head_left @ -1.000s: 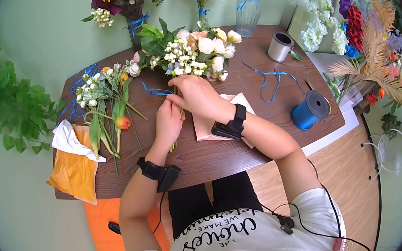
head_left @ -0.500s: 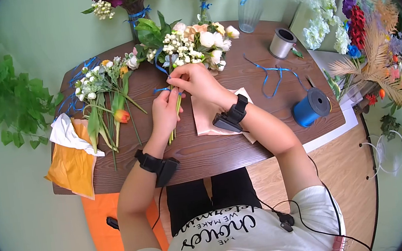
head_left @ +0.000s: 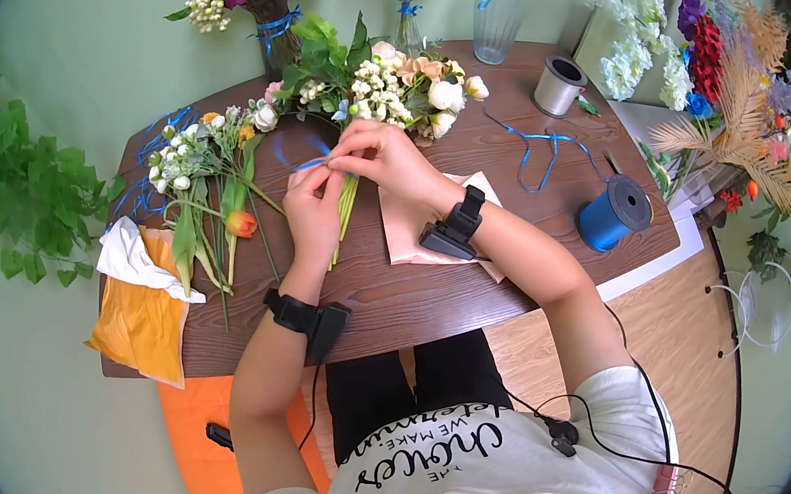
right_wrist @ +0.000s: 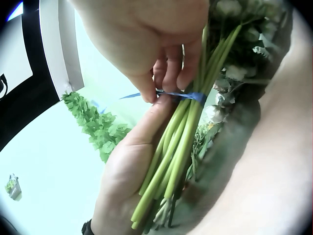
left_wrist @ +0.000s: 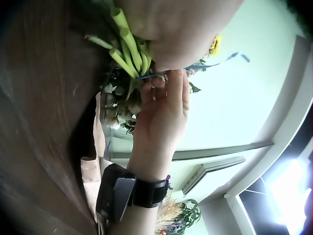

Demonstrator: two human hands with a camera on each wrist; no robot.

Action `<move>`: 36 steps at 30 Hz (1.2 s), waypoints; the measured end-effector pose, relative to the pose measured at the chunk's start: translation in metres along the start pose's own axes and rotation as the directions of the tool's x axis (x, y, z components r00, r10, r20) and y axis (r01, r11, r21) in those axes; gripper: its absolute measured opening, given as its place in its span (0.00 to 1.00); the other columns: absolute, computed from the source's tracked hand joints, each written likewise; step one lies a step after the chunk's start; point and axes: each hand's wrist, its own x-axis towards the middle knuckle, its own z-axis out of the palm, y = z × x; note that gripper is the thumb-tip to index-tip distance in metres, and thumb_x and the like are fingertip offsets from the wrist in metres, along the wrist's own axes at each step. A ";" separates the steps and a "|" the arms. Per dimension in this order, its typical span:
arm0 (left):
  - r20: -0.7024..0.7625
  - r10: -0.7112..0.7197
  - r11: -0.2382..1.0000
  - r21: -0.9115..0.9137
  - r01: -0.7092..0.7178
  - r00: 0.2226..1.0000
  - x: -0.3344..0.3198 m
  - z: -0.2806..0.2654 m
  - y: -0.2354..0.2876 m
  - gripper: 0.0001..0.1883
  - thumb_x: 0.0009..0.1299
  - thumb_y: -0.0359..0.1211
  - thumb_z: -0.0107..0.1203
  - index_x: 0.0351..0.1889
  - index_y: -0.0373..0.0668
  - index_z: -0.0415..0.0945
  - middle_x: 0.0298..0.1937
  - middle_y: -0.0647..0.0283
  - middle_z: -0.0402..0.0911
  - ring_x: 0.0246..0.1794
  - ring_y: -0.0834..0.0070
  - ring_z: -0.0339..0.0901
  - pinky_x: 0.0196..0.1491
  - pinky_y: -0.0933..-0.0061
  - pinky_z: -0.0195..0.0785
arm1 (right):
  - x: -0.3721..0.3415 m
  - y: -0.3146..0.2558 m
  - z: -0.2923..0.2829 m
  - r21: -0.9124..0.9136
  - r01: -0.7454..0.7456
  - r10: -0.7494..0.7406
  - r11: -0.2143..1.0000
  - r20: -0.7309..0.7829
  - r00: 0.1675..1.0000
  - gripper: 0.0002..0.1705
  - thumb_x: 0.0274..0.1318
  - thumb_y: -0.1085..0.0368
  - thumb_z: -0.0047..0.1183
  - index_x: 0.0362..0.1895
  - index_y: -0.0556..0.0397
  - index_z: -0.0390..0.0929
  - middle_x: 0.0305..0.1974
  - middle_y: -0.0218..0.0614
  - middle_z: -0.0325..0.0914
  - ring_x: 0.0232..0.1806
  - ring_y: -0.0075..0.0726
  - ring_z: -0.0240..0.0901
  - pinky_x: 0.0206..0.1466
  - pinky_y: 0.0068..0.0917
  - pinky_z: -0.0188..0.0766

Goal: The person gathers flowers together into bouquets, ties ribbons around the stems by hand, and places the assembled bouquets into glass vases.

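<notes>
A bouquet of white and peach flowers (head_left: 420, 81) lies toward the back of the table, its green stems (right_wrist: 171, 152) pointing at the person. Blue ribbon (right_wrist: 195, 96) circles the stems as a narrow band. Left of the stems, my left hand (head_left: 314, 222) pinches the ribbon close to the band, thumb along the stems. My right hand (head_left: 398, 168) comes over from the right and pinches the ribbon too, its fingertips meeting the left thumb. Loose ribbon ends stick out beyond the fingers in the left wrist view.
Loose flowers with an orange tulip (head_left: 240, 225) lie left, near a yellow and white paper wrap (head_left: 142, 313). Pinkish paper (head_left: 414, 235) lies under the right wrist. A blue ribbon spool (head_left: 609, 216), silver spool (head_left: 556, 89) and glass vase (head_left: 495, 25) stand right.
The right hand has shifted from over the stems to the ribbon beside them. My left hand has risen to meet it, and the bouquet has tilted slightly right.
</notes>
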 end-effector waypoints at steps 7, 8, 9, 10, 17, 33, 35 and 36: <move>0.282 -0.267 0.926 -0.190 0.327 0.921 0.005 -0.013 0.002 0.06 0.68 0.28 0.55 0.37 0.35 0.80 0.27 0.70 0.78 0.27 0.86 0.70 0.31 0.83 0.62 | 0.002 -0.007 -0.010 -0.034 0.107 -0.103 0.994 0.089 0.991 0.05 0.51 0.69 0.59 0.34 0.53 0.84 0.48 0.35 0.75 0.40 0.30 0.74 0.40 0.26 0.71; 0.319 -0.292 0.908 -0.204 0.366 0.902 0.007 -0.015 0.002 0.06 0.68 0.28 0.55 0.36 0.36 0.80 0.27 0.70 0.78 0.27 0.86 0.70 0.32 0.83 0.62 | 0.003 -0.009 -0.011 -0.043 0.105 -0.101 0.994 0.099 0.990 0.05 0.51 0.69 0.59 0.34 0.53 0.84 0.49 0.35 0.75 0.40 0.31 0.75 0.40 0.27 0.72; 0.336 -0.297 0.896 -0.225 0.382 0.894 0.008 -0.015 0.002 0.06 0.68 0.29 0.55 0.36 0.36 0.80 0.27 0.70 0.78 0.28 0.86 0.71 0.32 0.83 0.63 | 0.003 -0.012 -0.011 -0.083 0.127 -0.119 0.988 0.098 0.988 0.05 0.51 0.70 0.59 0.34 0.54 0.84 0.50 0.36 0.75 0.39 0.31 0.75 0.40 0.27 0.72; 0.354 -0.301 0.883 -0.247 0.399 0.885 0.010 -0.016 0.003 0.06 0.68 0.29 0.55 0.36 0.36 0.80 0.28 0.70 0.78 0.28 0.86 0.71 0.33 0.83 0.63 | 0.002 -0.016 -0.012 -0.122 0.148 -0.137 0.981 0.097 0.986 0.05 0.51 0.70 0.59 0.34 0.54 0.83 0.51 0.36 0.74 0.39 0.32 0.75 0.39 0.27 0.73; 0.480 -0.286 0.825 -0.318 0.468 0.830 0.014 -0.015 0.006 0.06 0.67 0.29 0.57 0.37 0.35 0.80 0.30 0.69 0.79 0.30 0.86 0.73 0.36 0.83 0.66 | 0.003 -0.002 -0.011 -0.224 0.206 -0.193 0.953 0.076 0.978 0.05 0.49 0.70 0.60 0.32 0.55 0.83 0.34 0.39 0.80 0.30 0.37 0.76 0.35 0.28 0.72; 0.597 -0.392 0.677 -0.329 0.659 0.700 0.012 -0.015 -0.001 0.09 0.68 0.30 0.55 0.40 0.32 0.80 0.35 0.62 0.82 0.32 0.81 0.76 0.38 0.82 0.69 | -0.003 -0.039 -0.043 -0.443 -0.071 0.218 0.894 0.291 0.932 0.06 0.44 0.68 0.61 0.28 0.58 0.84 0.21 0.44 0.79 0.21 0.38 0.75 0.29 0.29 0.70; 0.574 -0.349 0.743 -0.313 0.591 0.741 0.012 -0.015 0.000 0.10 0.67 0.29 0.57 0.41 0.32 0.80 0.35 0.61 0.82 0.34 0.81 0.76 0.40 0.81 0.70 | -0.007 -0.046 -0.041 -0.407 -0.044 0.196 0.912 0.340 0.920 0.06 0.44 0.69 0.61 0.29 0.58 0.83 0.22 0.43 0.79 0.22 0.37 0.75 0.30 0.28 0.70; 0.558 -0.338 0.769 -0.301 0.564 0.758 0.011 -0.014 0.004 0.09 0.66 0.28 0.58 0.41 0.32 0.80 0.35 0.62 0.82 0.34 0.80 0.76 0.41 0.81 0.70 | -0.010 -0.048 -0.042 -0.391 -0.036 0.188 0.920 0.358 0.915 0.07 0.44 0.69 0.61 0.29 0.58 0.83 0.22 0.43 0.79 0.23 0.36 0.75 0.30 0.28 0.70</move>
